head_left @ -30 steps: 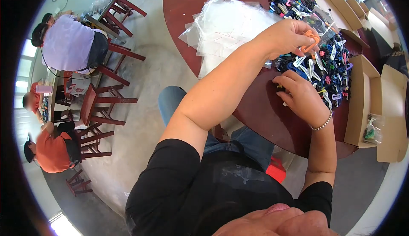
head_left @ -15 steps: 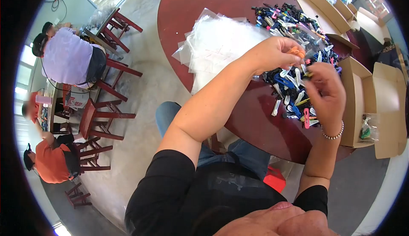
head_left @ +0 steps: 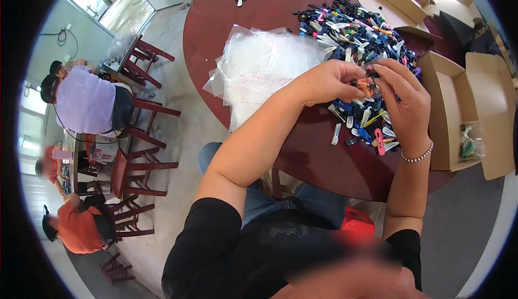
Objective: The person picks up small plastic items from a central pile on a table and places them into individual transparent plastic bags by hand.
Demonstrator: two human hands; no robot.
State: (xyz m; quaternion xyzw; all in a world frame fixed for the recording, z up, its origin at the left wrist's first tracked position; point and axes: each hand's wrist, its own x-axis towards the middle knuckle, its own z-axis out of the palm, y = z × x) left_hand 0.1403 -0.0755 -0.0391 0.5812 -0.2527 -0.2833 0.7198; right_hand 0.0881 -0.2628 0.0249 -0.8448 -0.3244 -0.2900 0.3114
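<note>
Head view: clips point(head_left: 356, 29) heaped on red table point(head_left: 270, 7), chairs point(head_left: 143, 164) beside

I could read next to nothing here. The only real lettering was a short row of pale capitals on a dark thing point(head_left: 479, 32) at the far right, beyond the cardboard boxes point(head_left: 448, 91). It may have ended in "ICE", but it was too small and curved for me to be sure. The clear bags point(head_left: 253, 67) carried faint red marks that I could not make out as words. A white thing point(head_left: 99, 153) by the chairs had red print, blurred past reading. The orange clip point(head_left: 366, 88) pinched in my left hand point(head_left: 324, 83) showed no lettering.
</note>
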